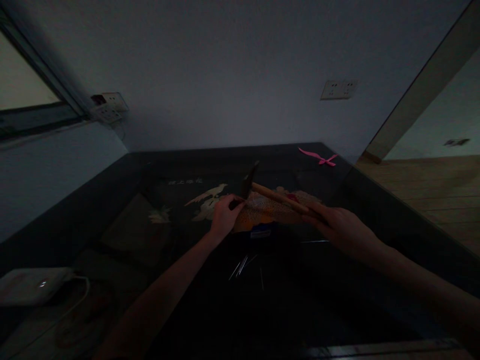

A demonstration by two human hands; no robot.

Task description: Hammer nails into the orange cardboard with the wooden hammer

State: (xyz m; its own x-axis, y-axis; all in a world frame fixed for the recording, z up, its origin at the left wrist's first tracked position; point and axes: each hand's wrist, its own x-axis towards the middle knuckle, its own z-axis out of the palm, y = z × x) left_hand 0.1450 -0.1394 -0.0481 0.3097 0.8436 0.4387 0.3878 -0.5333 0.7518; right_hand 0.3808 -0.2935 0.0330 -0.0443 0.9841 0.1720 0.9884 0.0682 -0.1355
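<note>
In dim light, my right hand [332,222] is wrapped round the wooden handle of a hammer [275,195]. The dark hammer head stands just above and beside the fingertips of my left hand [225,216]. Thumb and fingers of that left hand are pinched together over a speckled tan and orange piece [255,215]; whatever they hold is too dark and small to name. A small dark blue item [261,230] lies at the near edge of the speckled piece. Several thin shiny nail-like pins [242,266] are scattered closer to me on the dark tabletop [210,320].
A pink ribbon [320,158] lies near the far right corner. At the left front rests a white device [33,286] with a cable. Wall sockets [338,90] are mounted behind the table, and more sockets [110,107] at the left corner. Bird artwork [208,196] decorates the tabletop.
</note>
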